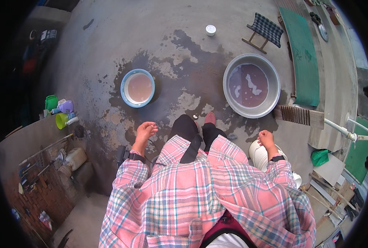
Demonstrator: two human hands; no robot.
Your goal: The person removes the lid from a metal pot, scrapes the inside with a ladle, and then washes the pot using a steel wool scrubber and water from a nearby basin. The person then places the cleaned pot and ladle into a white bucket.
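My left hand [145,131] hangs in the air at my side, fingers loosely bent and nothing seen in it. Beyond it on the wet concrete stands a blue-rimmed basin [154,88] of cloudy brownish water. My right hand [266,139] is raised on the other side with its fingers curled; their inner side is hidden. Below that hand is a white plastic bucket [256,154], partly covered by the arm. Farther forward a large metal basin [275,93] holds murky purplish water with patches of foam. A ridged wooden washboard [295,116] lies against the metal basin's near right side.
A folding stool [267,29] with a woven seat and a small white tub [211,30] stand ahead. At right are a green board [303,59], a white pipe [339,127] and a green dustpan [319,157]. Plastic bottles [67,106] and a low wall [32,136] lie left.
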